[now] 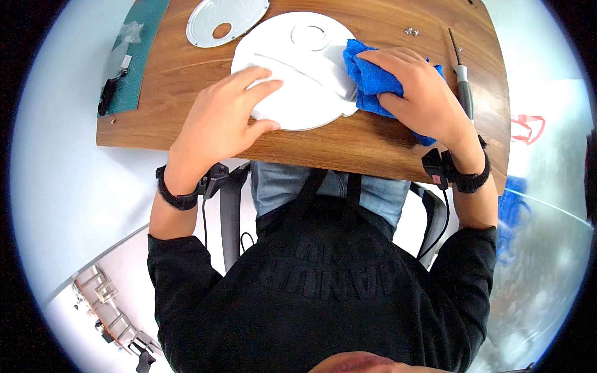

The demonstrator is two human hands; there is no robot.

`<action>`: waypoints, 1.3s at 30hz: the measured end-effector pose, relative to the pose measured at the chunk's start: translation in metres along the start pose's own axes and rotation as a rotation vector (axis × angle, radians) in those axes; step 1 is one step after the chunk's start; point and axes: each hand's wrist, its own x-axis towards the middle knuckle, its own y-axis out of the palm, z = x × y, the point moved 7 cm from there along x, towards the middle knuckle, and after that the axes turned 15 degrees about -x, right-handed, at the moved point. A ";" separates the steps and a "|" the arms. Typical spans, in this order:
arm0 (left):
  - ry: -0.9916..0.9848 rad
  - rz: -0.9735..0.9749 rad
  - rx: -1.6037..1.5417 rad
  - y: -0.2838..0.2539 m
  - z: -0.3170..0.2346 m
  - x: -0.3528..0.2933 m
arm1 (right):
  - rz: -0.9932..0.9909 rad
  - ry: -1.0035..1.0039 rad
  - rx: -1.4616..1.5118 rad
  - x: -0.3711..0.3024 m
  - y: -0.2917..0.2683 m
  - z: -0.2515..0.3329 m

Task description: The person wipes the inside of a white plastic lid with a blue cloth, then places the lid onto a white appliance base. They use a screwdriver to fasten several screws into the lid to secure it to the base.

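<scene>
A round white plastic cover point(292, 102) lies on the wooden table, with a raised ring and a ridge on its face. My left hand point(227, 115) rests over the left edge of the cover, thumb and fingers spread apart, holding nothing. Bunched in my right hand point(416, 90) is a blue cloth point(376, 78), its left side against the right edge of the cover. Part of the cloth hangs below my palm.
A second white disc point(208, 25) with a round hole lies behind, at the left. A screwdriver point(463, 87) is on the right, near several small screws point(411, 31). A green mat point(127, 74) at the left edge bears a black cable point(107, 96) and a clear plastic bag point(129, 32).
</scene>
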 end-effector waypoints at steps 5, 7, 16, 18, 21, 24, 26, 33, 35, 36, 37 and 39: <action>0.208 -0.049 0.246 0.008 -0.061 0.017 | 0.007 0.054 0.040 0.000 -0.005 -0.007; 0.217 -0.056 0.287 0.011 -0.064 0.021 | -0.022 0.049 0.049 -0.002 -0.005 -0.007; 0.125 -0.037 0.378 0.015 -0.048 0.043 | -0.091 0.026 0.040 -0.006 -0.011 -0.007; 0.122 -0.043 0.357 0.014 -0.049 0.045 | -0.092 0.031 0.048 -0.007 -0.013 -0.009; 0.131 -0.050 0.345 0.012 -0.051 0.047 | -0.123 0.057 0.044 -0.010 -0.019 -0.015; 0.200 -0.135 0.303 0.003 -0.049 0.044 | -0.200 0.125 0.026 -0.015 -0.032 -0.022; 0.246 -0.200 0.108 -0.014 -0.053 0.039 | -0.278 0.176 0.035 -0.019 -0.042 -0.029; 0.363 -0.411 -0.694 -0.063 -0.018 0.022 | -0.295 0.283 0.350 -0.011 -0.075 -0.021; 0.318 -0.387 -0.846 -0.058 -0.012 0.022 | -0.452 0.164 0.147 -0.003 -0.084 0.015; 0.292 -0.399 -0.953 -0.052 -0.018 0.023 | -0.485 0.105 0.093 -0.001 -0.083 0.023; 0.289 -0.402 -0.993 -0.046 -0.016 0.023 | -0.521 0.047 0.040 0.002 -0.082 0.031; 0.283 -0.412 -1.073 -0.035 -0.011 0.024 | -0.505 -0.068 0.041 0.011 -0.063 0.027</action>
